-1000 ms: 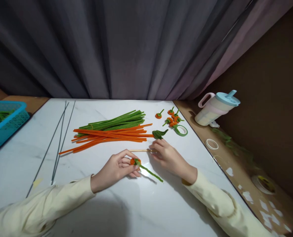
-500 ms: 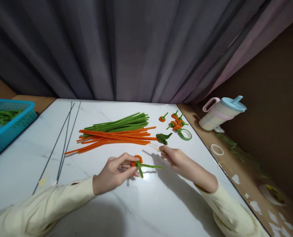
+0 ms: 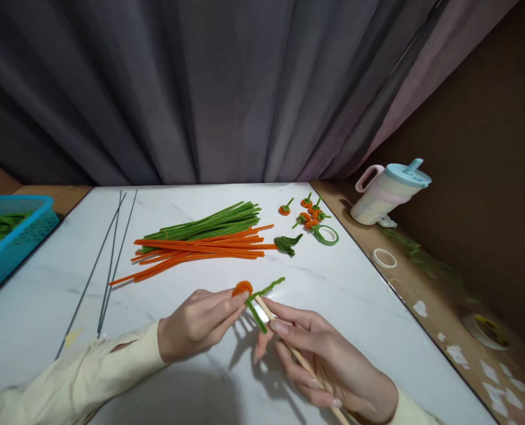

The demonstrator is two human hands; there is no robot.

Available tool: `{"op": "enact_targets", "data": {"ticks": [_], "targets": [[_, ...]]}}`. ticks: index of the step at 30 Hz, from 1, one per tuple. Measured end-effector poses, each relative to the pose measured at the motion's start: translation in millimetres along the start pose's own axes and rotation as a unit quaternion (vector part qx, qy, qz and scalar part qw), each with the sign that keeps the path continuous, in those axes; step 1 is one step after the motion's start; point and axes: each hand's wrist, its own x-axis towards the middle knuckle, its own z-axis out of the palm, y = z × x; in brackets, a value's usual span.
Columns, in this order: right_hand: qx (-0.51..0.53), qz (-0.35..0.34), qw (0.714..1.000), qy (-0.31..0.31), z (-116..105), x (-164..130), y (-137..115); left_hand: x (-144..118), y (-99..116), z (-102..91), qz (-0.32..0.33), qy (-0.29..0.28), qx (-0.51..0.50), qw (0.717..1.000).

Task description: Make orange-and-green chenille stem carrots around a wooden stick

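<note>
My left hand point(image 3: 200, 323) pinches a small orange pipe-cleaner coil point(image 3: 242, 288) with green pipe-cleaner ends point(image 3: 266, 289) sticking out of it, a little above the white marble table point(image 3: 368, 307). My right hand point(image 3: 319, 360) holds a thin wooden stick point(image 3: 304, 365), whose tip lies against the green ends just below the coil. Both hands are near the table's front middle and almost touch each other.
Behind the hands lie a bundle of orange pipe cleaners point(image 3: 200, 249) and green pipe cleaners point(image 3: 209, 223), a folded green leaf piece point(image 3: 286, 242), several finished orange pieces point(image 3: 309, 212) and a green tape ring point(image 3: 326, 234). Thin wires point(image 3: 107, 260) lie left, beside a blue basket point(image 3: 9, 233). A lidded cup point(image 3: 388, 192) stands right.
My right hand picked the wooden stick off the table and brought it back to the coil. My left hand lifted and turned the coil, so its green ends now point up and down.
</note>
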Motion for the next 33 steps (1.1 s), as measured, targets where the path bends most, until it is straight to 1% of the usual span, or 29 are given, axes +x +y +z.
{"op": "enact_targets", "data": {"ticks": [5, 7, 10, 14, 17, 21, 26, 33], "targets": [[0.024, 0.016, 1.000, 0.005, -2, 4, -1, -3, -3, -1.5, 0.050, -0.036, 0.027, 0.998], [0.039, 0.017, 0.999, -0.003, -2, 5, -2, -3, -2, -2.7, 0.067, -0.036, 0.035, 0.997], [0.068, 0.022, 0.997, -0.004, -1, 7, -2, 0, -1, -3.7, 0.089, -0.018, 0.038, 0.995], [0.082, 0.021, 0.996, 0.005, 2, 9, -1, 3, 2, -5.8, 0.087, -0.025, 0.063, 0.994], [0.070, 0.014, 0.997, 0.011, 3, 8, -2, 4, 4, -8.3, 0.094, -0.036, 0.068, 0.993], [0.037, 0.011, 0.999, 0.010, 5, 5, -2, 6, 6, -9.1, 0.114, -0.031, 0.093, 0.989], [0.006, 0.015, 0.999, 0.028, 4, 3, -2, 10, 11, -8.2, 0.140, 0.004, 0.127, 0.982], [-0.048, 0.029, 0.998, 0.041, 5, 0, -4, 13, 17, -8.6, 0.114, 0.006, 0.100, 0.988]]}}
